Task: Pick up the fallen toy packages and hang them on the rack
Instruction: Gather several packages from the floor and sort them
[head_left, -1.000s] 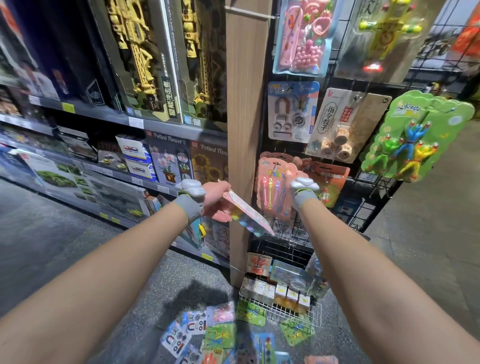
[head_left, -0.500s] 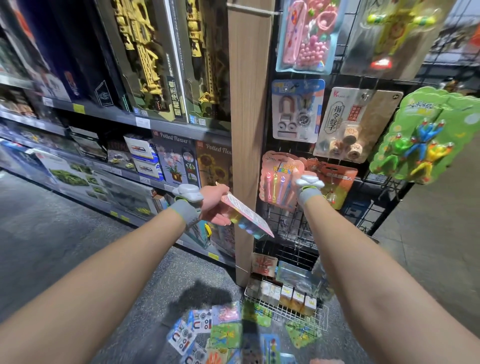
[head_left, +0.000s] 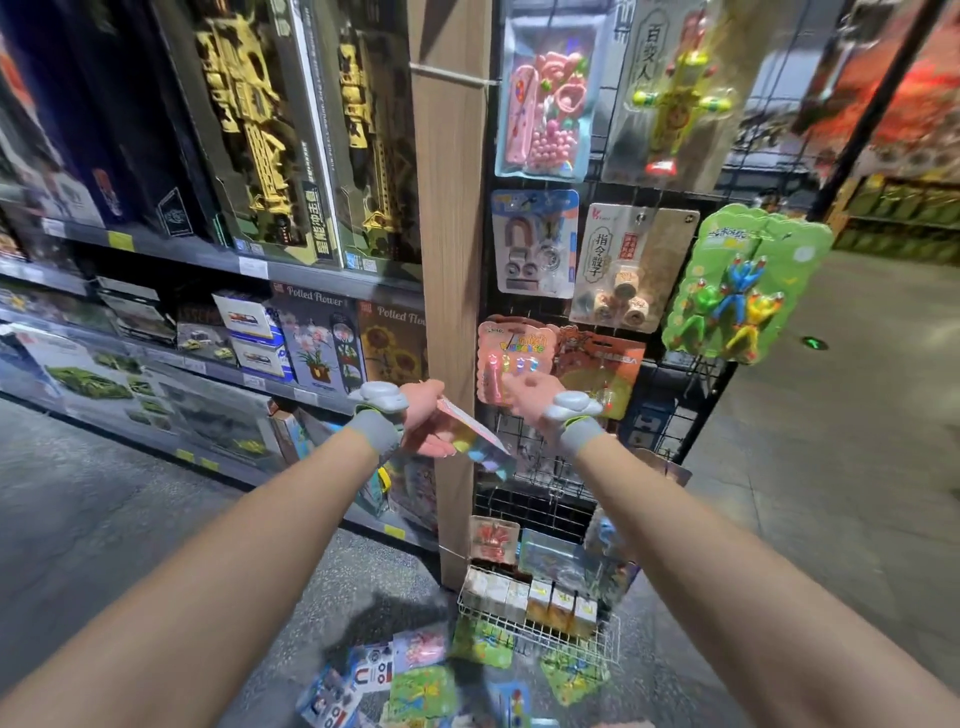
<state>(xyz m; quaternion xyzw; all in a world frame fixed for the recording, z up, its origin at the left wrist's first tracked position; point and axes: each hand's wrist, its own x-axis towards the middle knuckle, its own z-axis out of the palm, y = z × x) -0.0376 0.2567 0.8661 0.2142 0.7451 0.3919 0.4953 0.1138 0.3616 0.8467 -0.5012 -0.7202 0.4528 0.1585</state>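
My left hand (head_left: 427, 420) grips a flat pink toy package (head_left: 475, 435), held edge-on and tilted down to the right, in front of the wooden post. My right hand (head_left: 530, 396) is raised at the black wire rack (head_left: 535, 467), its fingers loosely apart just below a hanging pink pen package (head_left: 511, 358); I see nothing in it. Several fallen packages (head_left: 410, 680) lie scattered on the floor below, between my forearms.
A wooden post (head_left: 449, 260) stands left of the rack. Other toy cards hang on the rack: a green frog card (head_left: 743, 286) and an orange card (head_left: 605, 364). A wire basket (head_left: 540, 618) of small boxes sits at floor level. Shelves of boxed toys (head_left: 208, 312) run along the left.
My right hand has drawn back from the pink hanging package, and its fingers now show, spread apart. My left hand keeps the package in about the same place.
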